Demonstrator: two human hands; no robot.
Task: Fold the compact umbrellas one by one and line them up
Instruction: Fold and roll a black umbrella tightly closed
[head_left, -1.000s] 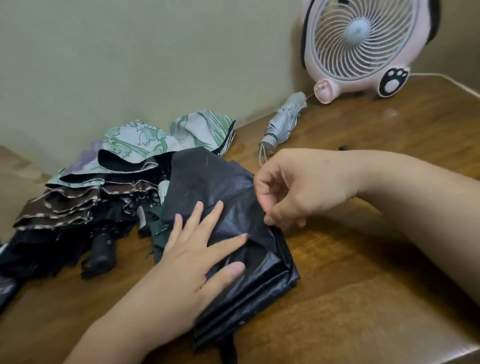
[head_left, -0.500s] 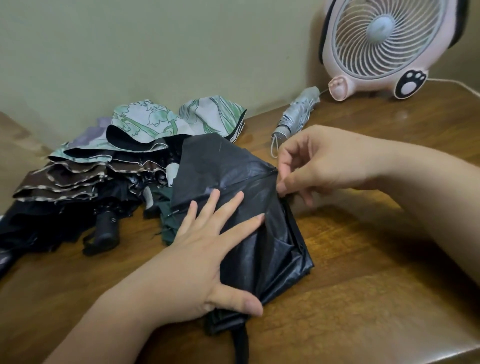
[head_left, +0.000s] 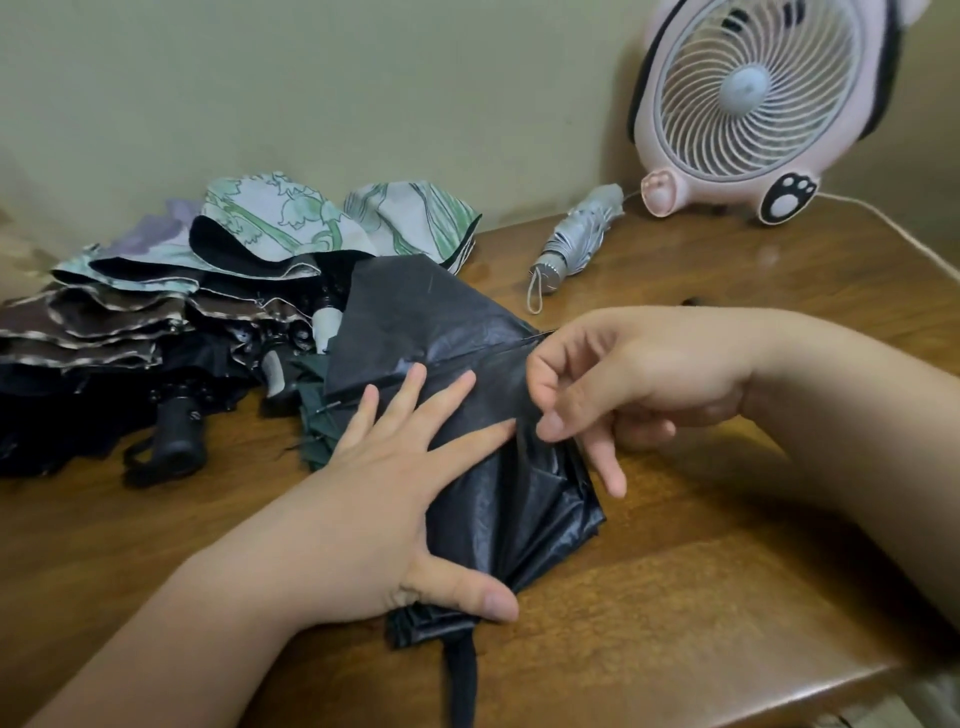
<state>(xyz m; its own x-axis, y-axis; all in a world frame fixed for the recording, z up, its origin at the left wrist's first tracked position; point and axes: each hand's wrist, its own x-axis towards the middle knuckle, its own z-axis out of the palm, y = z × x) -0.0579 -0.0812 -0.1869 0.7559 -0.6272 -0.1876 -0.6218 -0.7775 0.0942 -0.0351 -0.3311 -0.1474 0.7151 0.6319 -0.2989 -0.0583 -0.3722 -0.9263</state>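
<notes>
Black umbrella (head_left: 524, 519): fabric judged soft and slippery. Left grip (head_left: 395, 499), fingers straight, presses it flat; right grip (head_left: 623, 374) pinches a fold. Take hold along fold edges.

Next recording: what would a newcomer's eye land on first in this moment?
The glossy black compact umbrella lying at centre draws the eye: the left hand presses flat on its canopy while the right hand pinches a fold at its right edge. Behind it to the left sits a heap of unfolded patterned umbrellas, and at the back right one rolled silver umbrella lies before a pink and white desk fan.
</notes>
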